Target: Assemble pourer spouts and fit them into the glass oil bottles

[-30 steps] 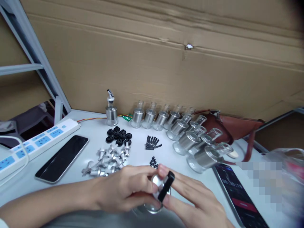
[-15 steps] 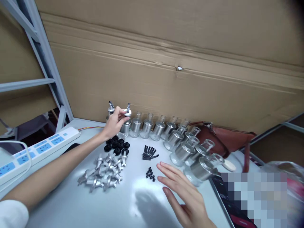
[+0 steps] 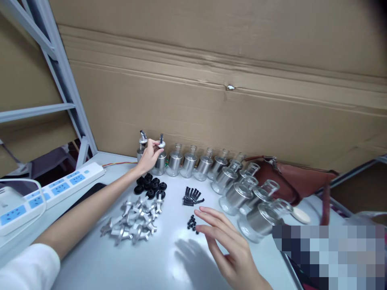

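My left hand (image 3: pixel 148 158) pinches a silver pourer spout (image 3: pixel 161 143) with a dark flap, held upright at the mouth of a glass bottle (image 3: pixel 160 165) with a metal sleeve. The fingers hide the bottle's neck, so I cannot tell how deep the spout sits. Left of it, another bottle has a similar pourer (image 3: pixel 143 139) on top. My right hand (image 3: pixel 232 251) hovers open above the table, its fingertips near a small cluster of black caps (image 3: pixel 191 221). Just beyond these lie several thin black flaps (image 3: pixel 191 196).
Several silver spouts (image 3: pixel 136 219) and ribbed black stoppers (image 3: pixel 151 185) are heaped at left. Sleeved glass bottles (image 3: pixel 203 164) line the back and curve down the right. A white power strip (image 3: pixel 57 193), a brown bag (image 3: pixel 302 179) and a cardboard wall (image 3: pixel 211 112) surround them.
The pourer spout has shifted slightly left and down relative to its bottle, still in my left hand. My right hand has drifted left, nearer the black caps. The view has shifted a little.
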### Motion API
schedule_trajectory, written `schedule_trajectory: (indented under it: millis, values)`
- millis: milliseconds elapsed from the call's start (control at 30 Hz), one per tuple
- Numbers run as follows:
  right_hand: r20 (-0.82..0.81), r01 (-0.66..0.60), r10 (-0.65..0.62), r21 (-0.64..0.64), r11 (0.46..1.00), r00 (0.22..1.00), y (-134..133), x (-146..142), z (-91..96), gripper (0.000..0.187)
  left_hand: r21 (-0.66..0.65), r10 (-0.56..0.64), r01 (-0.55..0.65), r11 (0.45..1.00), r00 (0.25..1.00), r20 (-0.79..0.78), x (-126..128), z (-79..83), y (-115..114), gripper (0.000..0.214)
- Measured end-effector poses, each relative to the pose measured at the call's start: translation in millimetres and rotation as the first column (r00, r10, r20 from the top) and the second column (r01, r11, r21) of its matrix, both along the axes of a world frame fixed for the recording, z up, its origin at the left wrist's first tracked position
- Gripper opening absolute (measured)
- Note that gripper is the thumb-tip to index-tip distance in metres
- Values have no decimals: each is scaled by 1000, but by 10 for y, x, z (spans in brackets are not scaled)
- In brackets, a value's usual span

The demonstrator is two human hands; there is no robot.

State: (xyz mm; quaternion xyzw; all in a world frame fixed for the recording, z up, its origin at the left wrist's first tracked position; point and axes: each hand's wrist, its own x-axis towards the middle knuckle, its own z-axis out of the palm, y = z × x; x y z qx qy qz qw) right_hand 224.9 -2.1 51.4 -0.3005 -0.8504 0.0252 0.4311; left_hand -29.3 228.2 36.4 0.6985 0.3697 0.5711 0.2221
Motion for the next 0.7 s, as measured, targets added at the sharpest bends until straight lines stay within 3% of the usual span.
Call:
schedule_trajectory:
  millis: [200, 333, 400, 467, 533, 700]
  values:
    - [-11, -10, 10, -10, 1000, 1000, 200, -114, 2, 26, -3, 78, -79, 997, 987, -143, -32, 109, -19, 24]
    - [23, -36, 36, -16, 999, 999, 297, -169, -3, 25, 40, 127, -120, 992, 941, -315, -70, 262, -419, 39]
    - [43, -37, 38, -20, 999, 998, 329, -178, -11, 24, 47, 74, -59, 997, 883, -464, -84, 301, -732, 24]
    - [60, -33, 35, -35, 999, 998, 354, -181, -27, 23, -8, -39, 44, 999, 779, -625, -84, 289, -1036, 6]
    - [59, -29, 32, -53, 998, 998, 372, -182, -54, 22, -73, -120, 97, 993, 672, -731, -72, 234, -1260, 7]
    - [28, -22, 24, -67, 998, 999, 387, -167, -126, 23, -160, -164, 54, 986, 537, -827, -27, 107, -1374, 8]
